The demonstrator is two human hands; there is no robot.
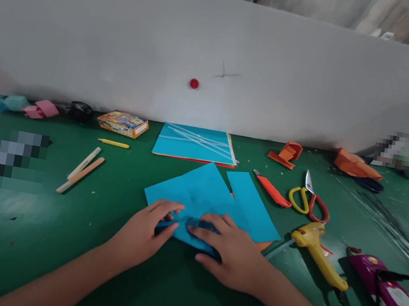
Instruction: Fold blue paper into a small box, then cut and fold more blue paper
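Note:
A blue sheet of paper [198,186] lies at an angle on the green table, its near edge between my two hands. My left hand [149,230] pinches the near left edge, thumb and fingers closed around a darker, seemingly folded strip. On the right part of that edge rests my right hand [230,250], fingers on top and thumb at the near side, gripping the paper. The fold itself is partly hidden by my fingers. A blue paper strip [254,204] lies just beyond my right hand, with a bit of orange under its near end.
On the right are a red utility knife [273,190], scissors [309,198], a yellow glue gun [321,255] and a purple corded device [388,291]. Two sticks [82,173], a yellow crayon [113,143] and a box [123,124] sit left. Blue sheets [194,143] lie by the white wall [128,44].

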